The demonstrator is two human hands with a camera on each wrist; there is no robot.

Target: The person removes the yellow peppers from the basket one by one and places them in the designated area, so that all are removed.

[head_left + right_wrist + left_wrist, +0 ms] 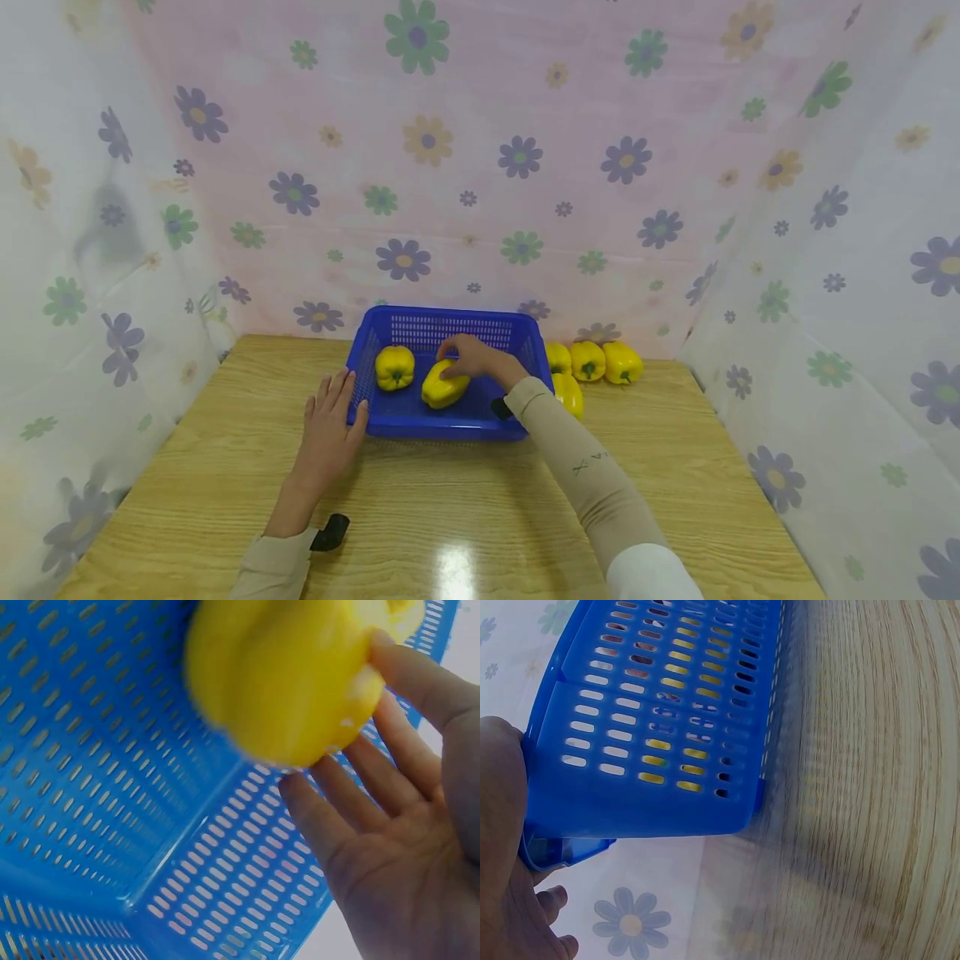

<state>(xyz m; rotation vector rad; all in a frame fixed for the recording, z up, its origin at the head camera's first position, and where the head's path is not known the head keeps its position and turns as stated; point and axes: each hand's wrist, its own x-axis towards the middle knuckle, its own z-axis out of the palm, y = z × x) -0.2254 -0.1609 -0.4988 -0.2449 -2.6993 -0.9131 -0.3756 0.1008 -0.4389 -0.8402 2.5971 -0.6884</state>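
A blue plastic basket [450,432] with slotted walls stands on the table. Inside it, my right hand [480,358] grips a yellow bell pepper [444,388] between thumb and fingers. The right wrist view shows this pepper [281,682] near the basket's slotted wall, with the fingertips against its side. Another yellow bell pepper [394,368] sits to its left in the basket. My left hand [326,429] rests at the basket's left rim with its fingers extended. In the left wrist view, yellow shows through the slots of the basket wall [630,806].
Several more yellow bell peppers [588,362] lie on the table just right of the basket, some partly hidden behind its wall. Flower-patterned sheets [465,167] hang behind and on both sides of the wooden table [405,517].
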